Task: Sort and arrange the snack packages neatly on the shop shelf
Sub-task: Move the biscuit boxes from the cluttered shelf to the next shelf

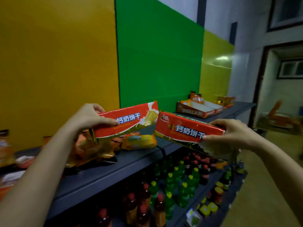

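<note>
My left hand [89, 117] grips the left end of a long red biscuit pack [129, 122], tilted up to the right above the grey shelf [105, 172]. My right hand [232, 133] grips the right end of a second, matching red biscuit pack [185, 128], tilted down to the right. The two packs nearly meet end to end in the air. On the shelf below them lie an orange biscuit pack [139, 142] and a heap of orange snack bags [91, 149].
Open cardboard display trays [196, 110] with orange snacks stand further right on the shelf. More packets [6, 154] lie at the far left. The lower shelves hold several green and red drink bottles [177, 181]. An aisle floor and a doorway are at the right.
</note>
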`<state>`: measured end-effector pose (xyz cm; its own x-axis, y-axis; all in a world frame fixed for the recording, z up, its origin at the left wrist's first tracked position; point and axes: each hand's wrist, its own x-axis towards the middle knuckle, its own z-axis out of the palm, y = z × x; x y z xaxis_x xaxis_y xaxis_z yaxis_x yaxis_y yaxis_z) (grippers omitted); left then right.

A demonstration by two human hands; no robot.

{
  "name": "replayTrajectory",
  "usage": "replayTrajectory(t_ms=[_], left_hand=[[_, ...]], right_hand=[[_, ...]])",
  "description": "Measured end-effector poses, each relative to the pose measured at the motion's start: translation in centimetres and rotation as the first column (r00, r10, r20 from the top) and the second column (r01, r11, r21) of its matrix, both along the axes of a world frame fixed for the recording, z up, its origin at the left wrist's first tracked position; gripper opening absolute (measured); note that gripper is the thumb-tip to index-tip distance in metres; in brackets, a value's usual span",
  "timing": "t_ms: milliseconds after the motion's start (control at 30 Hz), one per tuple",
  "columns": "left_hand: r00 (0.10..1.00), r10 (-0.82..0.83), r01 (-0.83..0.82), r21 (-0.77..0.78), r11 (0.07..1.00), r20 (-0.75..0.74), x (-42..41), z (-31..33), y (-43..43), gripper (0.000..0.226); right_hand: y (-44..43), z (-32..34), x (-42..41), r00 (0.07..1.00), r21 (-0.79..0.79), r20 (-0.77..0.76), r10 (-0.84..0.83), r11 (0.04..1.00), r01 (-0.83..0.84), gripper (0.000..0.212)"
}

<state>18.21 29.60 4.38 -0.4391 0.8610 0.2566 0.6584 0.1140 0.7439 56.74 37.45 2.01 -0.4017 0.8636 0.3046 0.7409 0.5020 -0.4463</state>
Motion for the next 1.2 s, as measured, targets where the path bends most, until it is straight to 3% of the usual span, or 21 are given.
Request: replayTrajectory(t_ms=[133,200,333,467,600,800,933,1033,1200], left_hand=[[0.997,-0.081,0.081,0.031,0.996,0.007,8.1,-1.2,7.2,0.069],[0.994,-0.113,0.113,0.039,0.993,-0.006,12.0,-1.7,10.5,0.068],[0.979,-0.201,0.203,0.038,0.979,-0.030,19.5,-1.7,16.7,0.091],[0.955,-0.297,0.297,0.024,0.955,-0.005,26.1,-1.8,23.2,0.088],[0.934,-0.357,0.358,0.031,0.933,-0.016,31.8,-2.6,30.9,0.065],[0.895,-0.442,0.444,0.013,0.896,-0.055,39.1,-3.4,43.8,0.049],[0.879,-0.465,0.468,0.013,0.883,-0.106,43.7,-2.9,52.2,0.067],[0.873,-0.475,0.479,0.018,0.878,-0.111,47.2,-2.5,57.8,0.061],[0.865,-0.485,0.492,0.030,0.870,-0.127,52.5,-3.1,66.7,0.066]], right_hand=[[3.5,-0.7,8.4,0.995,0.041,0.032,-0.097,0.995,0.095,0.101],[5.2,-1.1,12.1,0.991,0.044,0.047,-0.128,0.991,0.126,0.095],[8.2,-1.6,18.5,0.971,0.030,0.065,-0.230,0.973,0.229,0.086],[12.2,-2.3,24.5,0.959,0.009,0.070,-0.276,0.961,0.276,0.094],[16.7,-3.0,29.2,0.943,-0.022,0.035,-0.332,0.943,0.333,0.075],[26.5,-4.1,35.3,0.915,-0.057,0.021,-0.403,0.913,0.404,0.073],[33.4,-3.2,38.7,0.909,-0.047,0.054,-0.414,0.908,0.416,0.083],[38.2,-2.9,41.2,0.899,-0.039,0.043,-0.436,0.898,0.437,0.076],[46.0,-3.2,46.3,0.885,-0.041,0.040,-0.465,0.884,0.466,0.087]])
